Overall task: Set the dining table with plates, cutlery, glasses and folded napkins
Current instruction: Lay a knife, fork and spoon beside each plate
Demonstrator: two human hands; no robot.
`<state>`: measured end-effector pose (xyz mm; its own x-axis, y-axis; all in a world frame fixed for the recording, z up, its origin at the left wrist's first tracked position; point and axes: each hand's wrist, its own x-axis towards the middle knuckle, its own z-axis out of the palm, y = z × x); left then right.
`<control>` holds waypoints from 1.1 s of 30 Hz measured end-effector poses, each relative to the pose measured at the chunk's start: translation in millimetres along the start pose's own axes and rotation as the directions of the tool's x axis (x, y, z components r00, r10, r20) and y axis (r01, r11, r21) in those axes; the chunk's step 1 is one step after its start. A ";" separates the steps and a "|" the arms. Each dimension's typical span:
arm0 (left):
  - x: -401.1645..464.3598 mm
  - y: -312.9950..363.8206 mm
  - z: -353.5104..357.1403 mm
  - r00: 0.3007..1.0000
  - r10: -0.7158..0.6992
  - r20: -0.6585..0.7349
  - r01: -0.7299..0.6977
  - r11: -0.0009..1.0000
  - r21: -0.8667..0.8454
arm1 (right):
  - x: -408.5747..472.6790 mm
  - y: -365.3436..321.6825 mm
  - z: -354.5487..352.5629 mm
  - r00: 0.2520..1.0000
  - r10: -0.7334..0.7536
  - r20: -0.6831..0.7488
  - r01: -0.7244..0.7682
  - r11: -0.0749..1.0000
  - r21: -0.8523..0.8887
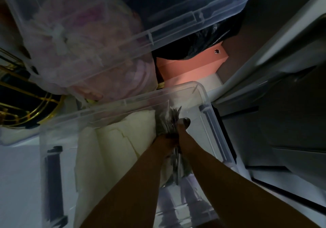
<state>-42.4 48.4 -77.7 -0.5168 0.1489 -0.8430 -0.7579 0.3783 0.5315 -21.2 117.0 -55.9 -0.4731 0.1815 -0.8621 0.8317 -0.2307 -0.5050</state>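
Clear plastic is forming the walls of an open storage bin (208, 107) into which both forearms are reaching from the lower edge of the view. Left hand (165, 140) and right hand (184, 130) are lying side by side, touching, and their fingers are curling together round one bundle of cutlery (170, 120). Metal tips of the bundle are fanning out just beyond the fingertips, toward the far wall of the bin, while the handles are trailing back below the wrists, between the two forearms. A thumb (185, 121) of the right hand is pressing against the right side of the bundle; the other fingers are too dark and blurred to be told apart. Just left of the fingers, inside the same bin, a cream folded cloth (123, 139) is lying against the bundle. Beyond the fingertips, outside the bin, a pink box (190, 67) is sitting under a black bag (202, 40). Farther beyond and to the left, a second clear bin (158, 38) is holding a pale pink bagged bundle (88, 47). Well to the left of the hands, a gold wire rack (26, 107) is showing at the edge of the view.
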 end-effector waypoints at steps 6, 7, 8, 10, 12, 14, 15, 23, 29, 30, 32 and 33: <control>-34.0 0.4 -2.7 0.990 0.139 0.023 -0.129 0.962 -0.240 | -48.4 -7.1 -12.6 0.992 -0.110 -0.062 0.093 0.970 -0.226; -38.1 -0.2 -4.4 0.983 0.176 0.052 -0.155 0.949 -0.274 | -55.7 -9.2 -14.7 0.987 -0.141 -0.081 0.121 0.969 -0.213; -47.2 4.3 -5.6 0.979 0.196 0.062 -0.169 0.939 -0.298 | -64.4 -12.1 -16.2 0.981 -0.167 -0.095 0.145 0.968 -0.205; -60.0 10.1 -9.5 0.969 0.247 0.024 -0.227 0.920 -0.319 | -76.3 -17.4 -19.7 0.968 -0.229 -0.103 0.209 0.962 -0.173; -71.5 16.9 -13.2 0.952 0.305 -0.031 -0.297 0.893 -0.339 | -90.9 -25.4 -21.9 0.952 -0.291 -0.097 0.278 0.952 -0.124; -82.0 25.0 -18.7 0.935 0.347 -0.075 -0.350 0.864 -0.363 | -105.3 -33.0 -21.2 0.919 -0.383 -0.090 0.378 0.924 -0.063; -88.8 30.3 -21.4 0.927 0.364 -0.087 -0.369 0.850 -0.377 | -111.2 -35.5 -20.9 0.892 -0.440 -0.103 0.440 0.898 -0.027; -139.5 83.3 -31.9 0.912 0.398 -0.103 -0.402 0.815 -0.417 | -148.5 -70.0 -27.0 0.869 -0.486 -0.093 0.495 0.858 0.135; -190.4 142.1 8.2 0.876 0.472 0.096 -0.408 0.834 -0.373 | -204.6 -97.5 -68.7 0.863 -0.488 -0.129 0.504 0.821 0.269; -199.1 151.5 19.8 0.866 0.485 0.123 -0.418 0.837 -0.354 | -215.8 -102.1 -80.4 0.857 -0.489 -0.160 0.515 0.811 0.278; -219.4 169.8 47.2 0.849 0.495 0.183 -0.419 0.843 -0.338 | -237.1 -110.3 -107.5 0.858 -0.475 -0.197 0.514 0.799 0.311; -229.9 178.8 61.6 0.846 0.485 0.222 -0.401 0.853 -0.334 | -249.6 -113.4 -122.5 0.858 -0.468 -0.212 0.514 0.792 0.330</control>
<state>-34.6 138.1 206.0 -0.7164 0.5119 -0.4740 -0.5721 -0.0421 0.8191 38.2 214.9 221.7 -0.7334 0.4665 -0.4944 0.3202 -0.4045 -0.8566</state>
